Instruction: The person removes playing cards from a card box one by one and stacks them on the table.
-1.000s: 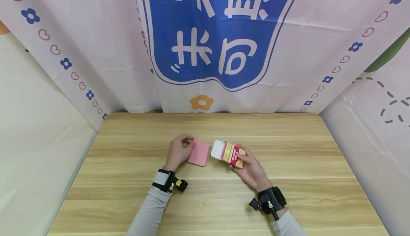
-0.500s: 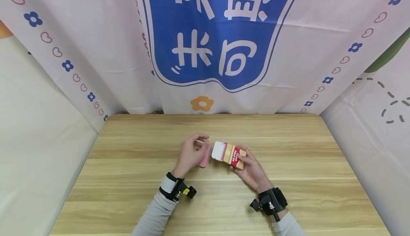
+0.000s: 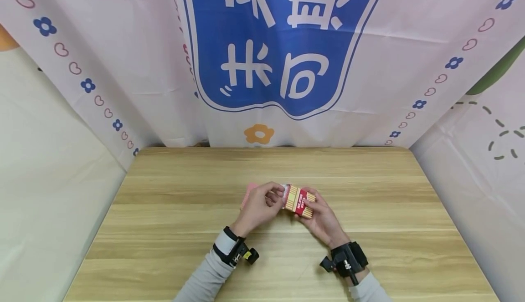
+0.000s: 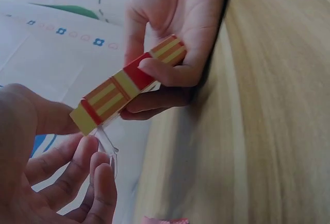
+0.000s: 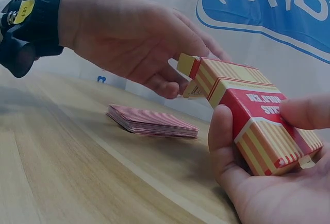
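My right hand (image 3: 324, 222) holds a red and yellow striped playing-card box (image 3: 298, 201) above the table, thumb across its printed face. The box's open end points left. My left hand (image 3: 260, 204) is at that end, its thumb and curled fingers on the flaps. In the left wrist view, a yellow side flap (image 4: 81, 120) sticks out beside the left thumb, whose tip is hidden behind it. A stack of playing cards (image 5: 152, 122) with pink patterned backs lies on the table below the left hand, which partly covers it in the head view.
The wooden table (image 3: 184, 192) runs back to a white cloth (image 3: 164, 110) with a blue printed panel. More cloth hangs along both sides. Each wrist carries a black strap with a small camera, like the left wrist camera (image 3: 251, 255).
My left hand has left the card stack and moved right, over to the open end of the card box. The right hand keeps holding the box in nearly the same place.
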Action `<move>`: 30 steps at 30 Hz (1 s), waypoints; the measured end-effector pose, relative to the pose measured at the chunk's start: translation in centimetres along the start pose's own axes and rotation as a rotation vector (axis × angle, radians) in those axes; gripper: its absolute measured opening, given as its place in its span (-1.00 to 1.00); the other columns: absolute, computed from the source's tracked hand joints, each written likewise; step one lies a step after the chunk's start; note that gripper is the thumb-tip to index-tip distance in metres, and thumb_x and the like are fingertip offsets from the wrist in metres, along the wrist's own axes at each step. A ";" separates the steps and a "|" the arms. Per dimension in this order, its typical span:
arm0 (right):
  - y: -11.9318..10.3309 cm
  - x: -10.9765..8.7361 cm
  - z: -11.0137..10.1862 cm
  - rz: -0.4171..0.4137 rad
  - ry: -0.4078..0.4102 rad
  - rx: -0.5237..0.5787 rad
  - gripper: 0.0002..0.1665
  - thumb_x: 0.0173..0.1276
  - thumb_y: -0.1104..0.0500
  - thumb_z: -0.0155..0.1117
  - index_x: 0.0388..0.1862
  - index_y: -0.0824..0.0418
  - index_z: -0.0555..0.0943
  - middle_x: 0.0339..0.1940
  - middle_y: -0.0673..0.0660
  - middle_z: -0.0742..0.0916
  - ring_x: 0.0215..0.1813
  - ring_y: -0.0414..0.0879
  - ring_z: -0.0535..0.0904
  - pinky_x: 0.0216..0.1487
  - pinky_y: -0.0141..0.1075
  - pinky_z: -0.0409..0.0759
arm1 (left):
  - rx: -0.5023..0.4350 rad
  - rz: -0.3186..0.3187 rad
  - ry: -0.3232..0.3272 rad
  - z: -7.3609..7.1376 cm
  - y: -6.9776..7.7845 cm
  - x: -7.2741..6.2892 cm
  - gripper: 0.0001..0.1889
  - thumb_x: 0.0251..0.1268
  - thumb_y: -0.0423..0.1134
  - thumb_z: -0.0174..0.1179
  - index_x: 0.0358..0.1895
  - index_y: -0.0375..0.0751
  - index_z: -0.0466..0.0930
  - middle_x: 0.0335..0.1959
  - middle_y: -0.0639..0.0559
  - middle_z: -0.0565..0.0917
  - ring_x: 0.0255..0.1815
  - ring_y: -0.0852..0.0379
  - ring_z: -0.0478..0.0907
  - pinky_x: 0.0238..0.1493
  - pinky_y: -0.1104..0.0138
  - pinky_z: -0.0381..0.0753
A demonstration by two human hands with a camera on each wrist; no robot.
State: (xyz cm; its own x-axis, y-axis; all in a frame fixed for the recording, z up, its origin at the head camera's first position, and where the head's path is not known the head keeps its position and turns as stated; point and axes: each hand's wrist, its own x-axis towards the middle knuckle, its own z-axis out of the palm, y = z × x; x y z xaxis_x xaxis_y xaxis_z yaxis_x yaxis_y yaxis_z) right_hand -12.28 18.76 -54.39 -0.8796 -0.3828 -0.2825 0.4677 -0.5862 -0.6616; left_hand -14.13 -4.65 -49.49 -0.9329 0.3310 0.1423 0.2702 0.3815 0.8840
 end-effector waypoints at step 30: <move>0.2 0.1 -0.2 -0.004 0.010 0.021 -0.53 0.71 0.30 -0.09 0.45 -0.08 0.31 0.50 0.17 0.42 0.28 0.00 0.61 0.12 -0.21 0.70 | 0.023 -0.097 -0.024 -1.2 0.7 -0.3 -0.85 0.45 -0.34 0.32 0.01 -0.21 0.72 -0.20 0.02 0.77 -0.20 0.19 0.71 -0.12 0.36 0.75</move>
State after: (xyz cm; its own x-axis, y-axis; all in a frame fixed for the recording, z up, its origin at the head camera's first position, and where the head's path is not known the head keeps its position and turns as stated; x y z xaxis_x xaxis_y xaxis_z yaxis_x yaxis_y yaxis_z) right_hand -12.30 18.71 -54.72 -0.8824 -0.3729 -0.2869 0.4655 -0.6027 -0.6481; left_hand -13.98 -5.53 -48.37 -0.9492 0.3115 0.0453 0.1840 0.4324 0.8827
